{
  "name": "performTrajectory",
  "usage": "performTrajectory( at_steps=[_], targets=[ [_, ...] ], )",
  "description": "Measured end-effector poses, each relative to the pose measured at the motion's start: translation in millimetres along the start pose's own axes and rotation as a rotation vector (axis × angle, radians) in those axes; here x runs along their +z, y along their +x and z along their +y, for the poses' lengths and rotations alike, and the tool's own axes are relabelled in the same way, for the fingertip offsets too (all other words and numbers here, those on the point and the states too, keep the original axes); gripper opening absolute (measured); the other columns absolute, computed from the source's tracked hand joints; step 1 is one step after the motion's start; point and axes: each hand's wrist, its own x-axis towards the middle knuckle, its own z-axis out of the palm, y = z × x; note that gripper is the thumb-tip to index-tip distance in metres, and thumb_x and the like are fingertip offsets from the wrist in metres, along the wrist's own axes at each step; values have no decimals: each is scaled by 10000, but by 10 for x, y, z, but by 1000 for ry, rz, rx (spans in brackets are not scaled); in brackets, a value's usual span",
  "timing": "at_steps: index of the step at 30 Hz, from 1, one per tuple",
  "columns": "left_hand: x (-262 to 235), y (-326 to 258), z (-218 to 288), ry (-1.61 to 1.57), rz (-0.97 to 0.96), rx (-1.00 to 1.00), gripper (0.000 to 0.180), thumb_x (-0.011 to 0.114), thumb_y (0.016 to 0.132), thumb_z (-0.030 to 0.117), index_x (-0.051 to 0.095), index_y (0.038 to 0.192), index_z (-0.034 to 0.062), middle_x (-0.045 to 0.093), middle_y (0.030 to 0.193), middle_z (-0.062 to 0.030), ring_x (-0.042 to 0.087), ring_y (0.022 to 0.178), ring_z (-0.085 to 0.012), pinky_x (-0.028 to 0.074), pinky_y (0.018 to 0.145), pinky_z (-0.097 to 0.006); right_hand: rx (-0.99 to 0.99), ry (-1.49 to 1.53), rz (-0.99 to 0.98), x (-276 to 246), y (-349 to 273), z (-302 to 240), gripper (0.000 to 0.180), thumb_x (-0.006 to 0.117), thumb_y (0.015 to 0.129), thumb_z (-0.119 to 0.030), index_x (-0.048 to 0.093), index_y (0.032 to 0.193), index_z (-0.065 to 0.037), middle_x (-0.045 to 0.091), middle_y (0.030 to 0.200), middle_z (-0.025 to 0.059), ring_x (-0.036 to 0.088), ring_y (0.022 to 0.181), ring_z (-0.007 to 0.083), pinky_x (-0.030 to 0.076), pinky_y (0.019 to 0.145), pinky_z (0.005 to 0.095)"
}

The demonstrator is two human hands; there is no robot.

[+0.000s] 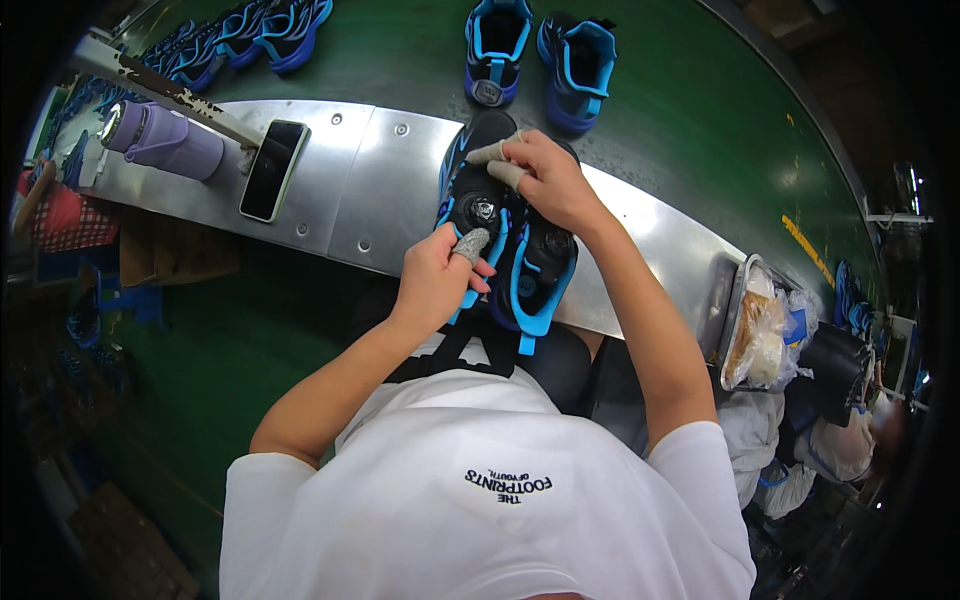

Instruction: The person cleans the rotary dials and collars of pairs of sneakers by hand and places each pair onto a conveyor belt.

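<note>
A pair of black sneakers with bright blue trim lies side by side in front of me, toes away, at the metal edge of the bench. The left sneaker [467, 185] has a round dial on its tongue. My left hand [436, 278] is closed on this sneaker's collar near the ankle opening, a grey cover on its thumb. My right hand [545, 178] reaches over the front of the pair, two fingers in beige covers drawn together at the left sneaker's upper. Whatever lies between those fingertips is too small to tell. Beneath my right wrist sits the right sneaker [543, 275].
Beyond the pair, two more sneakers [497, 45] stand on the green belt [680, 110]. A row of sneakers [285, 35] fills the far left. A phone [274, 170] and purple bottle [175, 140] are beside a metal post [180, 95]. At right is a tray [735, 320] of bagged items.
</note>
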Motion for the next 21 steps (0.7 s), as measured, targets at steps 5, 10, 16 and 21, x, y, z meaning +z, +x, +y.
performTrajectory(
  at_steps=[5,10,16,21],
  targets=[
    [-150,15,135,-385,-187,-184,178,480,990,72,579,1082,-44,658,1037,-171,671,956,-233,549,872,-329,-169,199,-254,-181,-177,-201,340,686,856,-116,718,1186,-195,541,896,31,522,863,167,447,802,299],
    [-116,-15,175,-519,-193,-194,205,497,967,63,568,1092,-83,640,1060,-174,667,1003,-265,543,896,-352,-152,22,-42,146,-266,-190,281,701,838,-117,727,1113,-172,549,829,61,565,832,209,479,746,329],
    [-277,25,130,-578,-270,-201,233,515,955,63,565,1129,-83,631,1093,-169,658,1029,-279,537,900,-361,-179,85,-137,-49,-215,-349,321,713,820,-87,728,1129,-170,513,864,56,538,817,194,472,770,321],
    [-244,33,107,-611,-270,-215,251,516,959,67,556,1161,-78,629,1100,-159,656,1035,-278,536,899,-355,-181,86,-320,-126,-172,-297,419,718,789,-31,704,1185,-166,482,896,57,532,833,189,472,788,318]
  ],
)
